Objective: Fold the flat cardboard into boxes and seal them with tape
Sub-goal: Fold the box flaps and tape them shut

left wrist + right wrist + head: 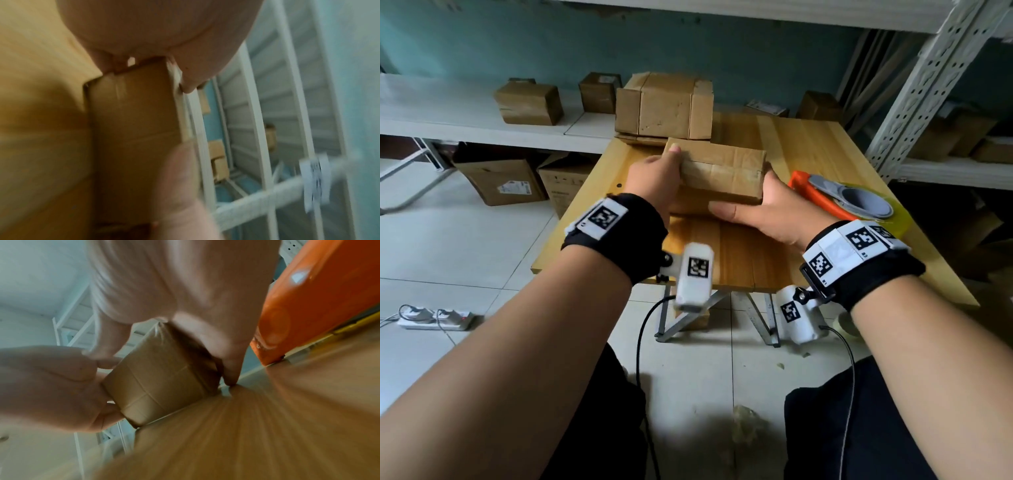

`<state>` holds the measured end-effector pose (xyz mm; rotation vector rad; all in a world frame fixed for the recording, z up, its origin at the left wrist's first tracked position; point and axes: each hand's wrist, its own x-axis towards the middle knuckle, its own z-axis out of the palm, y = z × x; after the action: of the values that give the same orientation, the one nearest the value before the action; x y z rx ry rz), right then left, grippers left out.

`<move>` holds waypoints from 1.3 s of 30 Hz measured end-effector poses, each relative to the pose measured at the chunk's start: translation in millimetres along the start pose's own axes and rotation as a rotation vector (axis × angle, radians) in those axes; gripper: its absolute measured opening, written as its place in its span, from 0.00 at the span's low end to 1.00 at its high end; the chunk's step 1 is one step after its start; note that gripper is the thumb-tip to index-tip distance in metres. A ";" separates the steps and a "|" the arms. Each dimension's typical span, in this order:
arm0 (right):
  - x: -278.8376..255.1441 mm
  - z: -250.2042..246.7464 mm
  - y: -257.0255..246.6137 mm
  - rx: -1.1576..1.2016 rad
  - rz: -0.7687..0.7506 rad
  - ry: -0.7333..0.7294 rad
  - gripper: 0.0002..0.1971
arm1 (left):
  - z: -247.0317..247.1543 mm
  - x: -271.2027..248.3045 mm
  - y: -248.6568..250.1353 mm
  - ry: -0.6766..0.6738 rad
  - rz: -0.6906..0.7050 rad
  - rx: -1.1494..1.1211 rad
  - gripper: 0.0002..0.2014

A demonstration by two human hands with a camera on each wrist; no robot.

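Observation:
A small brown cardboard box [722, 171], closed and taped along its top seam, lies lengthwise in the middle of the wooden table [808, 144]. My left hand [664, 171] grips its left end, thumb on the top edge. My right hand [760, 198] grips its right end, thumb laid along the lower front edge. The left wrist view shows the box [133, 121] end-on under my left hand [144, 32]. In the right wrist view the box [160, 382] sits between both hands. An orange tape dispenser [822, 195] lies just right of my right hand.
A bundle of brown cardboard [664, 106] sits at the table's back edge. Closed boxes [529, 102] stand on the white shelf behind. A metal rack upright [928, 85] rises at the right. Larger cartons [503, 178] and a power strip [434, 318] are on the floor.

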<state>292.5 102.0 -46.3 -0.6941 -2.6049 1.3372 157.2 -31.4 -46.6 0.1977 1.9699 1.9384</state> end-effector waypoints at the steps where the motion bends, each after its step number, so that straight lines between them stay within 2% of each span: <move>1: 1.8 0.3 2.2 -0.061 -0.006 -0.014 0.57 | -3.2 1.9 2.8 0.006 -0.045 -0.033 0.16; 3: 2.8 1.7 3.5 -0.127 -0.035 0.035 0.45 | -7.9 6.8 6.4 0.044 -0.058 -0.049 0.16; 4: 1.6 2.5 2.5 -0.132 -0.055 0.070 0.38 | -9.2 7.0 8.5 0.073 -0.043 -0.043 0.12; 6: -2.9 0.7 -0.9 -0.123 -0.073 0.138 0.27 | -8.9 6.5 10.8 0.098 0.036 0.015 0.11; 9: -3.0 -4.0 2.8 -0.111 -0.037 0.211 0.22 | -9.5 1.6 10.3 0.056 0.157 0.092 0.25; 13: 2.5 -4.4 8.5 -0.137 0.029 0.260 0.36 | -13.6 -7.2 13.0 -0.033 0.144 0.223 0.25; 15: 3.7 -2.7 6.2 -0.087 0.033 0.269 0.39 | -15.1 -8.6 13.2 -0.050 0.133 0.289 0.25; 17: 4.9 1.6 2.9 -0.012 0.014 0.260 0.41 | -16.9 -11.2 12.6 -0.054 0.136 0.332 0.20; 19: 4.0 6.8 -2.2 0.054 -0.017 0.267 0.39 | -18.3 -14.7 11.2 -0.071 0.137 0.370 0.16; 23: -4.3 13.1 -16.0 0.184 -0.069 0.246 0.29 | -18.3 -21.0 7.7 -0.135 0.091 0.453 0.20; 25: -7.6 14.0 -18.0 0.190 -0.083 0.219 0.31 | -17.5 -20.9 5.6 -0.142 0.082 0.433 0.22; 31: -8.9 14.4 -15.2 0.148 -0.126 0.110 0.47 | -12.5 -24.9 2.8 -0.176 0.092 0.417 0.23; 39: -4.8 15.5 -8.3 -0.035 -0.161 0.219 0.35 | 3.6 -19.7 -0.7 -0.085 0.173 0.355 0.20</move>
<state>289.0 84.2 -48.5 -0.5849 -2.4564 1.1066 176.7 -35.1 -44.0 0.5502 2.2902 1.6281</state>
